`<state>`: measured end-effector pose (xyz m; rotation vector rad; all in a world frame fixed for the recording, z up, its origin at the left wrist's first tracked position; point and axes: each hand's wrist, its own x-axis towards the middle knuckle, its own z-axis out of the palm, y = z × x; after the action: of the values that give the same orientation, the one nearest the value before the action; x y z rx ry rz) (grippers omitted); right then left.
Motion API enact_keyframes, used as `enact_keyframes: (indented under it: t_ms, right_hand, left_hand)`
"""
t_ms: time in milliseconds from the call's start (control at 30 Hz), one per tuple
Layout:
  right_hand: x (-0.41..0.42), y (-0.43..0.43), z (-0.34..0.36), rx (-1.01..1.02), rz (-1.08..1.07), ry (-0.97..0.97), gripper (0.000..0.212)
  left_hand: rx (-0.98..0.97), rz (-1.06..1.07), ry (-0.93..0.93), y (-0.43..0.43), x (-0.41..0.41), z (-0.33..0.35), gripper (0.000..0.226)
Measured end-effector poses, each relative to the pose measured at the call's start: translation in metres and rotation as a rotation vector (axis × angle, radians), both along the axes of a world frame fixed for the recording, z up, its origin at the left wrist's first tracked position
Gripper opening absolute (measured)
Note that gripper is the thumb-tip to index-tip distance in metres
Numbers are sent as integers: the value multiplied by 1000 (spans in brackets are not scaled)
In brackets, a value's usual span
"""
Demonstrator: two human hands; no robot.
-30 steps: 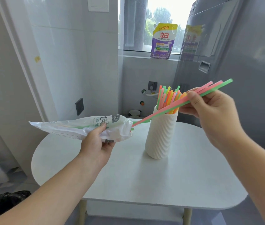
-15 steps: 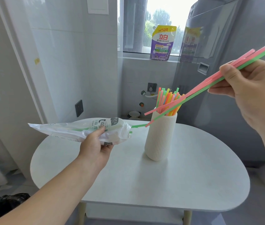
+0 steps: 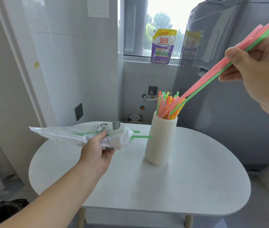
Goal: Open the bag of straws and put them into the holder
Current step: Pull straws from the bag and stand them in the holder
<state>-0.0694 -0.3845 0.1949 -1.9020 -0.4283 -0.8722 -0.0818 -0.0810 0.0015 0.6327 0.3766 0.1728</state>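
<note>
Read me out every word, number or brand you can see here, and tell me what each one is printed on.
"150克": top of the purple and yellow pouch on the windowsill.
"立白": large brand characters on that pouch.
Smaller lines on the pouch: too small to read.
"Straw", partly visible: the straw bag held in the left hand.
Other characters on the bag: creased and cut off, not readable.
Stickers on the grey appliance: blurred.

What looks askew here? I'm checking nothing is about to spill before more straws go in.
Two green straws poke loosely out of the open bag held level in the left hand; they could slide out. The holder stands upright on the table.
</note>
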Motion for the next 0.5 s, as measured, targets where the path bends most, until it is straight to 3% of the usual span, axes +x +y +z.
enact_keyframes:
  t_ms: [300, 500]
  right_hand:
    - [7, 14, 12, -99, -57, -28, 13]
    - [23, 32, 3, -172, -86, 68, 9]
  left_hand:
    - [-5, -3, 28, -2, -1, 2, 28]
    - [5, -2, 15, -4, 0, -1, 27]
